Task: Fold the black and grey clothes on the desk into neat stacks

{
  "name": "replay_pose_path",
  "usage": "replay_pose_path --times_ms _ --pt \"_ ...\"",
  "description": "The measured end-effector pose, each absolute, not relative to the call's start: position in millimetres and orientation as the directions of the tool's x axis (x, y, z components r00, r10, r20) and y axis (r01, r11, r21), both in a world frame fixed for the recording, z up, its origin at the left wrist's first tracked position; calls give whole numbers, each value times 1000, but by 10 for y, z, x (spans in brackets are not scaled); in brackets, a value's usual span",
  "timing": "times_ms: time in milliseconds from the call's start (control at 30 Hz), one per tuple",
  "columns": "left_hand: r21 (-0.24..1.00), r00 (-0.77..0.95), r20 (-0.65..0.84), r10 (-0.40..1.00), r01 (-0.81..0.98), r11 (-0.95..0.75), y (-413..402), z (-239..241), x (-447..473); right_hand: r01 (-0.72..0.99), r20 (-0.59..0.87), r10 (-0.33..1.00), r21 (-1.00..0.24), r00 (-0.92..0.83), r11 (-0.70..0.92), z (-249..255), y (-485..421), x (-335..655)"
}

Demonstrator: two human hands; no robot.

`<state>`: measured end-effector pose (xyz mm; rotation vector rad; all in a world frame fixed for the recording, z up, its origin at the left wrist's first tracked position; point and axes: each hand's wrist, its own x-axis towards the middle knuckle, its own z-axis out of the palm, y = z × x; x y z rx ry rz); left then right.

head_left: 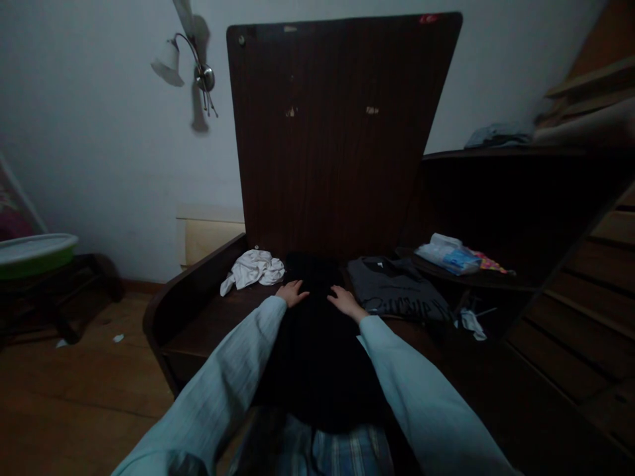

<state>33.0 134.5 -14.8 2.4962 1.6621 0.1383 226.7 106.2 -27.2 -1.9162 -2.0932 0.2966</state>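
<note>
A black garment [317, 330] lies spread over the dark wooden surface [208, 324] in front of me. My left hand [292, 292] rests flat on its left side, fingers stretched out. My right hand [346, 302] lies flat on its right side, fingers also extended. Both arms are in pale blue sleeves. A crumpled white cloth [254, 269] sits just left of my left hand. A folded grey shirt with printed lettering [397, 289] lies to the right of my right hand.
A tall dark wooden board [342, 132] stands upright behind the clothes. A plastic packet [449, 254] lies on a shelf at right. A wall lamp [191, 63] hangs at upper left. A green-rimmed tub [34, 254] stands at far left on the wooden floor.
</note>
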Motion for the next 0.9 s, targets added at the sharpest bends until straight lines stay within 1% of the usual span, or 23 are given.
replay_pose_path --times_ms 100,167,233,300,367,433,500,567,733,900 --pt "274 403 -8 915 881 -385 1189 -97 116 881 188 977 -442 -96 172 -241 837 2377" --pt "285 404 -10 915 878 -384 1034 -77 -24 825 292 947 -497 -134 270 -259 635 2413" --pt "263 400 -6 916 885 -385 837 -85 -117 800 344 917 -481 -204 358 -318 411 2401" --pt "241 410 2 912 885 -399 615 -132 -139 819 330 905 -417 -267 394 -404 201 2357" --pt "211 449 32 893 870 -446 408 -212 -94 857 291 910 -341 -294 386 -485 37 2306" --pt "132 477 97 874 864 -486 255 -299 -7 889 270 917 -275 -295 367 -533 -62 2266" --pt "61 478 153 865 869 -491 177 -359 83 905 263 917 -227 -299 360 -538 -100 2243" --pt "26 472 163 866 876 -482 167 -375 148 911 244 918 -197 -313 362 -516 -93 2235" --pt "9 442 127 888 895 -446 297 -340 202 913 187 922 -171 -339 370 -474 19 2242" --pt "71 409 88 908 907 -415 555 -352 230 925 150 937 -170 -315 339 -453 248 2249"
